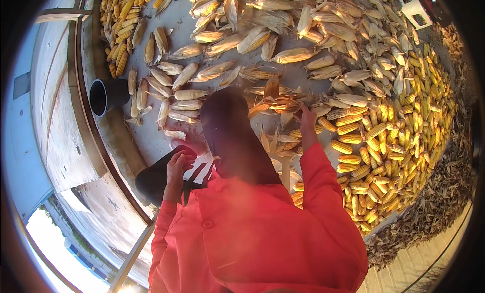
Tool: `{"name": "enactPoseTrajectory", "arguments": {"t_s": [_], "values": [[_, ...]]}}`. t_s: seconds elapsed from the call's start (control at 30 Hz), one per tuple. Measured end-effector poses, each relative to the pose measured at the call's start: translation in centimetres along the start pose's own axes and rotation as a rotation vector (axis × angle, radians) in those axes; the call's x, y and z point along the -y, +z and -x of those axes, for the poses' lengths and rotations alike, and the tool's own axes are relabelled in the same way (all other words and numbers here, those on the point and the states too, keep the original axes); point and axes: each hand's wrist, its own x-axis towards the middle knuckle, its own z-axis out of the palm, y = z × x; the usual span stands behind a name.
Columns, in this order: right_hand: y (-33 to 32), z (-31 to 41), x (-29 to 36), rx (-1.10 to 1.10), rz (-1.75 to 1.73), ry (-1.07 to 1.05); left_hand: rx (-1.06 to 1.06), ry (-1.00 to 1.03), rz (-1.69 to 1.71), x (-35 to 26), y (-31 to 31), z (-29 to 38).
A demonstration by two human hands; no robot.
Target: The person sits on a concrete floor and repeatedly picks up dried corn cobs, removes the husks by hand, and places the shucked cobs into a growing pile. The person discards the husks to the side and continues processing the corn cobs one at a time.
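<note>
My left hand [179, 165] hovers over my dark-clothed leg [159, 175], its fingers loosely bent and apart, with nothing seen in it. Farther forward, my right hand [306, 118] reaches down to the ground on the right. Its fingertips meet the end of a sunlit bundle of dry corn husk [281, 103]; whether they grip it is unclear. Peeled-back husk leaves [273, 141] lie just below that hand. Beside it, on the right, rest bare yellow corn cobs [348, 128]. Unhusked ears [185, 105] lie in front of my legs.
A large heap of husked cobs [401, 153] spreads along the right. Many ears in husk [280, 20] cover the ground ahead. A dark cylindrical container [113, 96] lies at left by the wall [57, 122]. More bare cobs [123, 24] lie far left; loose husks [416, 217] line the right edge.
</note>
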Motion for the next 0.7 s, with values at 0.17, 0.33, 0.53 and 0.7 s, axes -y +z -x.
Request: {"name": "enactPoseTrajectory", "arguments": {"t_s": [0.17, 0.33, 0.53, 0.7], "values": [[6.2, 4.5, 7.2, 0.034, -0.251, -0.268, 0.092, 0.216, 0.063, -3.7, -0.3, -0.6], [14.5, 11.4, 12.0, 0.328, -0.334, -0.633, 0.083, 0.522, 0.007, -9.1, 0.4, 1.6], [23.3, 24.1, 8.8, 0.752, -0.149, -1.145, 0.062, 0.937, 0.001, -11.0, 0.5, 4.5], [24.5, 31.8, 5.5, 1.105, 0.035, -1.162, -0.280, 0.817, 0.101, -9.7, -3.1, 6.2]]}}
